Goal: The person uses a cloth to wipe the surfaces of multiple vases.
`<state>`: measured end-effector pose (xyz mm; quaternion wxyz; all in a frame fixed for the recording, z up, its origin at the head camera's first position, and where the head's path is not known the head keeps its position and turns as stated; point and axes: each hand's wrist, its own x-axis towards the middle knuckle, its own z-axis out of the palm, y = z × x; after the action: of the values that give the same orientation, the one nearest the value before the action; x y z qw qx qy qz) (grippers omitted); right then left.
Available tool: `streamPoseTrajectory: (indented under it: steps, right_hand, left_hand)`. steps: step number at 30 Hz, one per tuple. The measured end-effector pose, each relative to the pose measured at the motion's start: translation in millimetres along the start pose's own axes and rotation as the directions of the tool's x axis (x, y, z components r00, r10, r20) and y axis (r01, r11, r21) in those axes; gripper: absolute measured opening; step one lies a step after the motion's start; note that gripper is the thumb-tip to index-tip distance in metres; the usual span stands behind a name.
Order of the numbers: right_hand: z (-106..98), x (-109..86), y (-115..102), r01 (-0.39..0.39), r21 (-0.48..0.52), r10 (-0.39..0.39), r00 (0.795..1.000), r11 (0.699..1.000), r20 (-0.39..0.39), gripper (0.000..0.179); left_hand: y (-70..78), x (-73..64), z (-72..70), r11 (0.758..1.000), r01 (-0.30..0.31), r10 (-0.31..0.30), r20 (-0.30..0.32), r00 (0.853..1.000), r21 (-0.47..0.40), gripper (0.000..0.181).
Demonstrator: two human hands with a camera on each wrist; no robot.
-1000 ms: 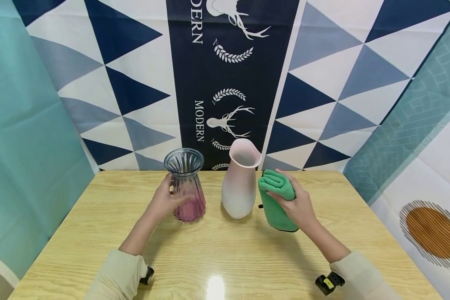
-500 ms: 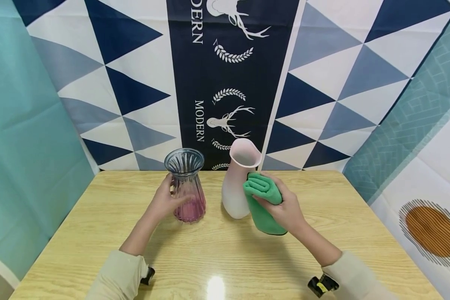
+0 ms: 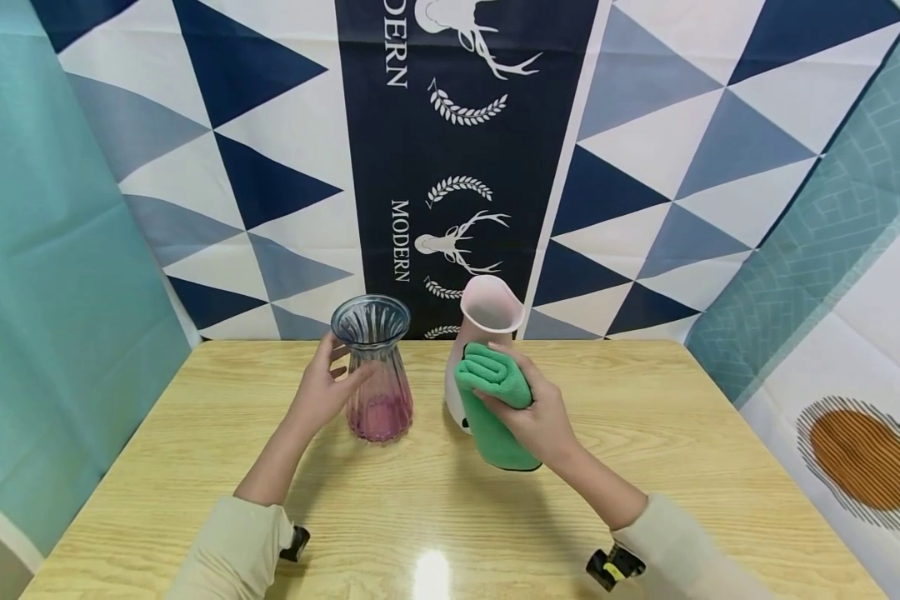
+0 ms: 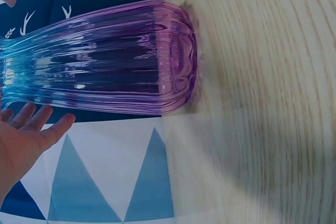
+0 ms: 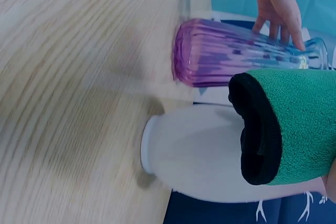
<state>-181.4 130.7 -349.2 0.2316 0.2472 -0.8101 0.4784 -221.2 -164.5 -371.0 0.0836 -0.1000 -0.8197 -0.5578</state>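
A ribbed glass vase (image 3: 381, 408), grey-blue at the mouth and fading to pink-purple at the base, stands upright on the table. My left hand (image 3: 322, 390) is at its left side with spread fingers; the left wrist view shows these fingers (image 4: 56, 129) uncurled alongside the glass. To the right stands a second vase (image 5: 194, 150), smooth and white turning pale pink toward its flared mouth. My right hand (image 3: 546, 418) grips a folded green cloth (image 3: 498, 429) with dark edging. In the head view this cloth covers much of the pale vase's body.
The light wood table (image 3: 405, 517) reaches back to a patterned wall hanging (image 3: 285, 158) close behind both vases. Teal fabric (image 3: 52, 250) bounds the left side, and a patterned sheet (image 3: 832, 358) the right. Small black devices sit at both sleeve cuffs.
My right hand has carried the green cloth left, from beside the pale vase to in front of it. The left hand's fingers have loosened from the glass vase, which stays put.
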Motion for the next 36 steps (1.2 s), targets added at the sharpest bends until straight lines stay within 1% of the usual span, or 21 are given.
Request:
streamPoseTrajectory:
  steps: [7,13,19,23,25,33,36]
  right_hand:
    - [18.2,2.4,-2.4,0.021,0.001,-0.020,0.999,1.000,-0.039,0.063]
    - [38.6,6.4,-4.7,0.047,0.044,-0.045,0.998,0.998,-0.050,0.061]
    - [56.6,9.6,-9.0,0.037,0.117,-0.030,0.998,0.992,-0.060,0.059]
    - [64.9,12.0,-9.9,0.067,0.125,-0.060,0.996,0.990,-0.061,0.060]
    - [68.6,13.3,-10.2,0.070,0.120,-0.063,0.996,0.990,-0.065,0.059]
    - [81.5,15.8,-5.7,0.007,0.110,0.004,0.995,0.994,-0.100,0.054]
    - [86.3,17.1,-3.1,-0.020,0.093,0.029,0.994,0.995,-0.103,0.055]
  left_hand:
    - [3.2,0.6,0.0,1.000,0.014,-0.014,-0.001,1.000,-0.021,0.075]
    - [0.5,2.3,1.0,0.998,0.000,0.001,0.006,1.000,-0.055,0.073]
    - [0.3,3.5,3.0,0.999,-0.002,0.003,0.022,1.000,-0.039,0.074]
    - [-0.6,4.0,3.0,1.000,0.010,-0.010,0.025,1.000,-0.025,0.073]
    - [-1.2,4.0,2.9,1.000,0.011,-0.010,0.024,1.000,-0.021,0.072]
    - [-2.5,3.9,2.5,1.000,-0.003,0.004,0.020,1.000,-0.014,0.072]
    - [-3.1,4.6,2.9,1.000,-0.009,0.009,0.013,1.000,-0.015,0.072]
